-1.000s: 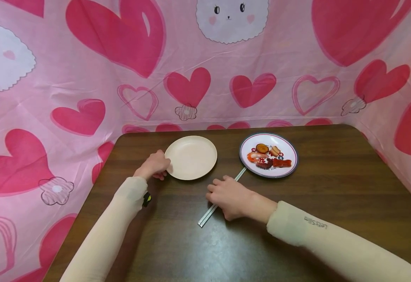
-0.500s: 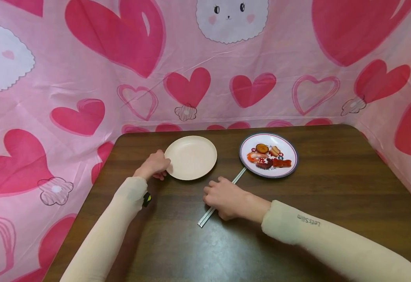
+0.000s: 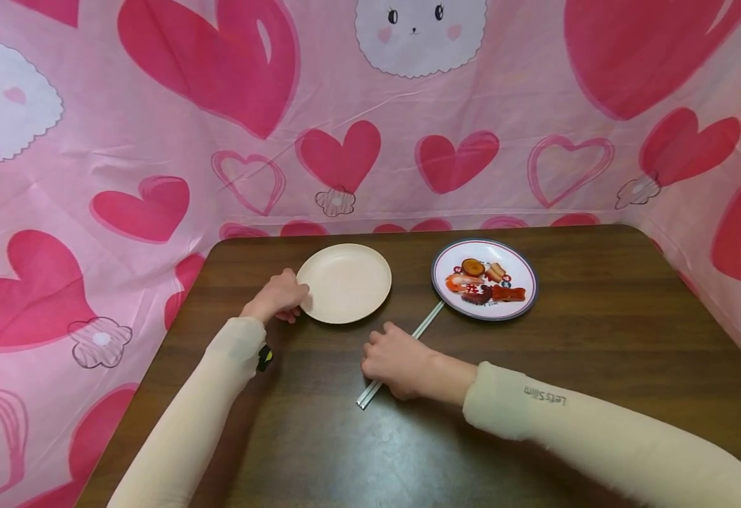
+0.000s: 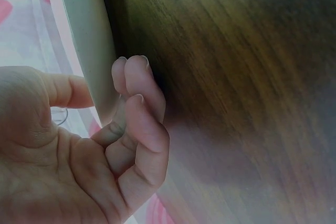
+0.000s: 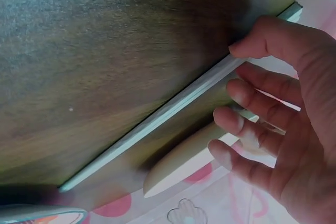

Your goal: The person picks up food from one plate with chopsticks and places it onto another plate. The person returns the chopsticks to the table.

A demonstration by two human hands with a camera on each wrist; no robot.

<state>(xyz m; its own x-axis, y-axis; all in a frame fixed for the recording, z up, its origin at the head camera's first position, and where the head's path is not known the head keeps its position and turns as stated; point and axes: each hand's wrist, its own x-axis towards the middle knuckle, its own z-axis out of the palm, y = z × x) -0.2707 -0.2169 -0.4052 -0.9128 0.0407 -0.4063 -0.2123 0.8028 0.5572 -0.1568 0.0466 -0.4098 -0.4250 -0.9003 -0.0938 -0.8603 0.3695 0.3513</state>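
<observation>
My left hand (image 3: 275, 296) holds the left rim of a round beige plate (image 3: 348, 282) at the back of the table. In the left wrist view the thumb lies on the plate's (image 4: 86, 30) upper side and curled fingers (image 4: 147, 124) sit beneath its edge. My right hand (image 3: 396, 363) is over a pair of slim pale metallic chopsticks (image 3: 430, 316) lying slantwise on the table. The right wrist view shows thumb and index fingertip closed in on either side of the chopsticks (image 5: 157, 116); the other fingers are loosely bent beside them.
A white plate (image 3: 443, 264) with a dark blue rim stands at the back right, bearing several small food pieces (image 3: 491, 286), one like a shrimp. The chopsticks' far tips reach its edge. A pink heart-patterned cloth (image 3: 370, 92) surrounds the brown wooden table (image 3: 599, 324).
My right hand has slid a little left and toward the near end of the chopsticks, its thumb and fingers drawing in. The left hand, both plates and the chopsticks stay put.
</observation>
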